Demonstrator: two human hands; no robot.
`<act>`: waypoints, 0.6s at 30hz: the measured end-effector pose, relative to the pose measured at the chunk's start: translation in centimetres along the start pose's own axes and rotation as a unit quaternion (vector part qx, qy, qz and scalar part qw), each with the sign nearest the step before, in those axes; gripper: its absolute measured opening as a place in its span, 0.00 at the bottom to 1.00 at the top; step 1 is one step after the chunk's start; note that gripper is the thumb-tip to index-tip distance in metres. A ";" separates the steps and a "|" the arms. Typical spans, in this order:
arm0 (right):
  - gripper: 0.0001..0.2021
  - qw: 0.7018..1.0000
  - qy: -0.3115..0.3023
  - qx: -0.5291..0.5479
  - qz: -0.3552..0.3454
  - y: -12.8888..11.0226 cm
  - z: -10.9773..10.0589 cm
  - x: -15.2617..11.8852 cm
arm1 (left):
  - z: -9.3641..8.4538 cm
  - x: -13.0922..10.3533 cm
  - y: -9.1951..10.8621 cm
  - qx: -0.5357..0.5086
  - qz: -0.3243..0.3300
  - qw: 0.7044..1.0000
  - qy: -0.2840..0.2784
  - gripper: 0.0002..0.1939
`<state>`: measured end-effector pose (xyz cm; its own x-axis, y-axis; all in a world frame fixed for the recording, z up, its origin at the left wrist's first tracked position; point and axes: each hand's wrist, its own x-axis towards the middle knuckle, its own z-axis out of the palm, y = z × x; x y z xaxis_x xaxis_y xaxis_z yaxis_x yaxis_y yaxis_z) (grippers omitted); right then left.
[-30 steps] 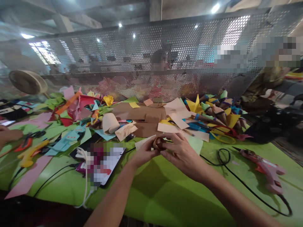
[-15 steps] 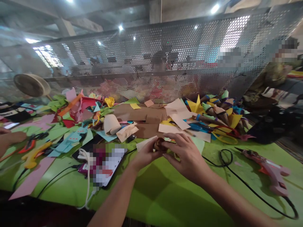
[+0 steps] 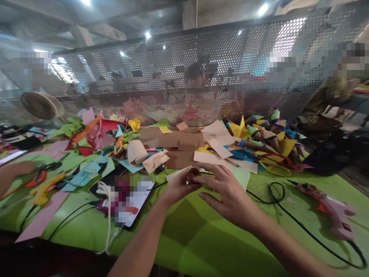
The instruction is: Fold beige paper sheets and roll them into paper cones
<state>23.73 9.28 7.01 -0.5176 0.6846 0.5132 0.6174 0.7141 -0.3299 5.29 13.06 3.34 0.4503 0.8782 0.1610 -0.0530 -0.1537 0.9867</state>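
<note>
My left hand is closed around a small brown rolled piece, probably paper, holding it above the green table. The fingers cover most of it, and its round open end faces up. From the right, my right hand reaches over with one fingertip against the roll. Its thumb stands off below and its fingers are spread. Just behind both hands lie a pale paper sheet and a brown cardboard piece.
A pink glue gun with a looping black cord lies at right. At left are a phone, a white cable, a yellow glue gun and scissors. Colored paper piles and a perforated metal screen stand behind. Another person's hand shows far left.
My right thumb and fingers have spread slightly away from the brown roll. My left hand keeps the roll in nearly the same place. The other person's hand has moved slightly right.
</note>
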 end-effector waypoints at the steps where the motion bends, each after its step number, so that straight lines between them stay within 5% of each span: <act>1: 0.17 1.000 -0.008 -0.007 -0.001 0.0 -0.1 0.0 | 0.0 0.0 -0.1 0.005 0.003 1.000 -0.006 0.13; 9: 0.12 0.996 -0.048 -0.077 0.019 -0.7 0.7 0.3 | -0.3 0.1 -2.9 -0.030 0.027 0.999 -0.031 0.21; 18: 0.13 0.999 -0.015 -0.040 -0.004 0.0 -0.7 0.2 | -0.2 0.5 -1.5 0.028 -0.013 1.000 -0.008 0.14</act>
<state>24.08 9.29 7.68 -0.5391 0.6839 0.4916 0.6575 0.7065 -0.2618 5.42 13.76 1.95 0.4642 0.8755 0.1342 0.0082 -0.1558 0.9878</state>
